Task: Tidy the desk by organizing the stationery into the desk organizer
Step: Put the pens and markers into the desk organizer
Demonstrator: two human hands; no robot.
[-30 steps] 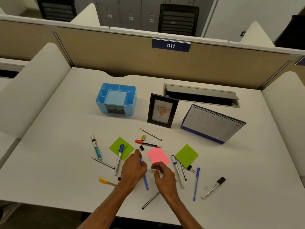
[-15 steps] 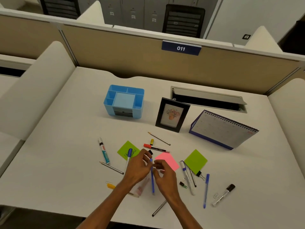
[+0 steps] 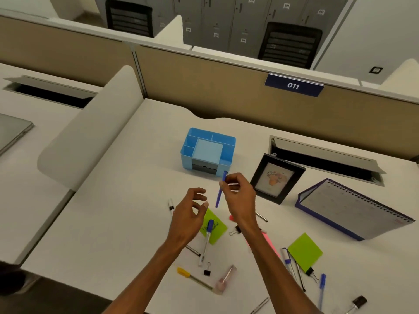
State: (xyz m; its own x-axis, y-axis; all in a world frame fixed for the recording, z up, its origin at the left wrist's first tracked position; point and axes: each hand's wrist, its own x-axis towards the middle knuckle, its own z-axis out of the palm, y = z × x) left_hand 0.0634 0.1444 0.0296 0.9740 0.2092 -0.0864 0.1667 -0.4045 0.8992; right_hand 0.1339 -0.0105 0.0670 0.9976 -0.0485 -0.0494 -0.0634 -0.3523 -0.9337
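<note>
Pinching the blue pen (image 3: 218,197) near its upper end between thumb and fingertips, my right hand (image 3: 238,196) holds it off the desk (image 3: 136,211). It hangs nearly upright, slightly tilted, just in front of the desk organizer (image 3: 186,158). My left hand (image 3: 188,216) hovers beside it, fingers loosely curled around nothing.

I judge the pen to be light and stiff, a slim plastic barrel that is smooth enough to swivel in a high pinch like this one. A hold closer to the middle would probably steady it for dropping in tip first.

The organizer looks like hard, glossy light-blue plastic. It is a squared box with narrow walled compartments around a flat central tray and dark drawers in its front face. One of the deeper back slots seems right for something long and thin.

On the matte white desk below lie a green sticky note (image 3: 218,231), thin and papery, a blue-capped marker (image 3: 206,243) across it, and a small black binder clip (image 3: 207,270).
</note>
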